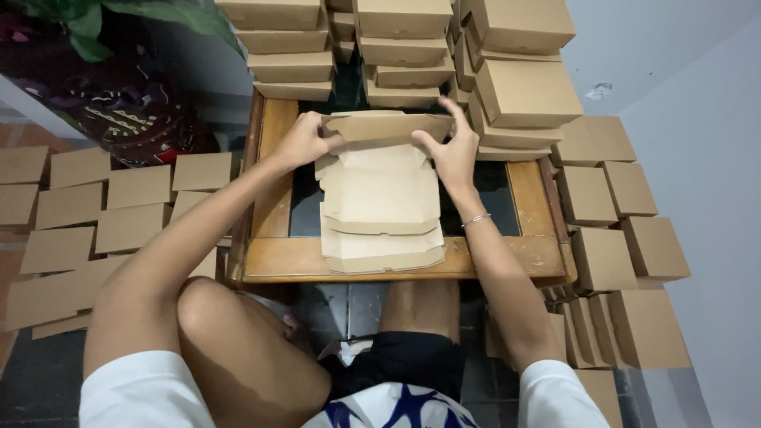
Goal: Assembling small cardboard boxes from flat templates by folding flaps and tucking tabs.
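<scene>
A brown cardboard box blank (380, 190) lies partly folded on top of a small pile of flat blanks (384, 250) on a low wooden table (273, 257). Its far flap (388, 127) stands raised. My left hand (301, 141) pinches the left end of that flap. My right hand (452, 147) grips the right end, fingers curled over the top edge, with a thin bracelet on the wrist.
Stacks of finished brown boxes (404, 51) rise at the table's far side and right (527, 91). More closed boxes cover the floor on the left (87, 214) and right (626, 230). My bare knees sit under the table's near edge. A plant (87, 24) stands at far left.
</scene>
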